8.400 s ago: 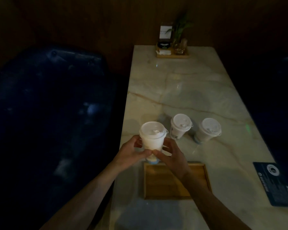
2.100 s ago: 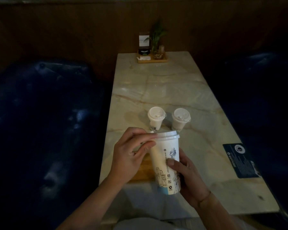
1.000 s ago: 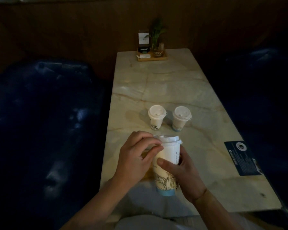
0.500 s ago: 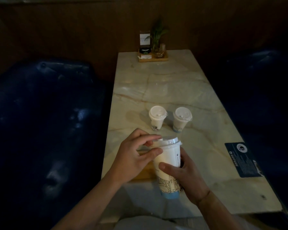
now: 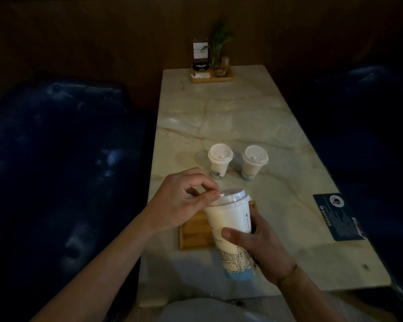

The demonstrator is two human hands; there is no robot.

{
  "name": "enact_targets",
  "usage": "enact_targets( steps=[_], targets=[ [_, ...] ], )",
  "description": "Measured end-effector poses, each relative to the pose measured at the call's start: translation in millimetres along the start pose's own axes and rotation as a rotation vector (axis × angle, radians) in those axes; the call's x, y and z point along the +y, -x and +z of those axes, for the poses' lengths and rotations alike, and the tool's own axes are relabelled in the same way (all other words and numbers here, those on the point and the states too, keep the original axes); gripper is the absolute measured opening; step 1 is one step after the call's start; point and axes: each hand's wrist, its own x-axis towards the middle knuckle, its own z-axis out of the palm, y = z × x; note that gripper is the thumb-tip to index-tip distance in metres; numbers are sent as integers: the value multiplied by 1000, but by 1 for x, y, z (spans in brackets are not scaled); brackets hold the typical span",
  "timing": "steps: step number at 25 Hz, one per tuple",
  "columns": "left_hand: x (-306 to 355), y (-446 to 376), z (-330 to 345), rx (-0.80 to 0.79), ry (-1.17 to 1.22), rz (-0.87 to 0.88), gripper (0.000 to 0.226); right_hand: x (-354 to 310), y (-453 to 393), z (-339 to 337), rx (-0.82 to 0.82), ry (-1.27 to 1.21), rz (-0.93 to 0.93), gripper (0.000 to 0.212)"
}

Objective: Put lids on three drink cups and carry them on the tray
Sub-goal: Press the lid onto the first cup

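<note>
"White printed cup [image 5: 230,228]: position?" asks the first technician.

"Lifted in front of the wooden tray [image 5: 193,231], slightly tilted, blue base toward the person," replies the second. "The right hand [image 5: 263,249] grips the body: thumb across the front, fingers [image 5: 256,217] wrapped behind."

"Lid [image 5: 233,196] status?"

"Resting on the rim. Whether it is pressed fully home cannot be told. The left hand [image 5: 179,205] pinches a small tab at the lid's left edge between thumb and forefinger, the other fingers curled."

"Tray?"

"Flat on the marble counter [image 5: 242,117], near its front edge, partly hidden by the cup and both hands."

"Other units?"

"One lidded cup [image 5: 219,162] and a second lidded cup [image 5: 254,161] stand upright on the counter beyond the tray, side by side, not touching. A dark card [image 5: 337,217] lies at the counter's right edge."
</note>
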Motion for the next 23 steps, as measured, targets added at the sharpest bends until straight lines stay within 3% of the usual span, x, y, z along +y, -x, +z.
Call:
enact_targets(
  steps=[5, 11, 16, 23],
  targets=[
    [6, -1, 3, 22, -7, 31, 6, -3, 1, 2, 33, 32, -55, 60],
    [2, 3, 10, 93, -27, 3, 11, 1, -2, 7, 48, 26, -69, 41],
    [-3, 7, 2, 71, -14, -18, 7, 6, -3, 7, 23, 44, -25, 60],
    [-6, 9, 8, 134, -21, -27, 8, 10, -10, 9, 40, 28, -55, 52]
  ],
)
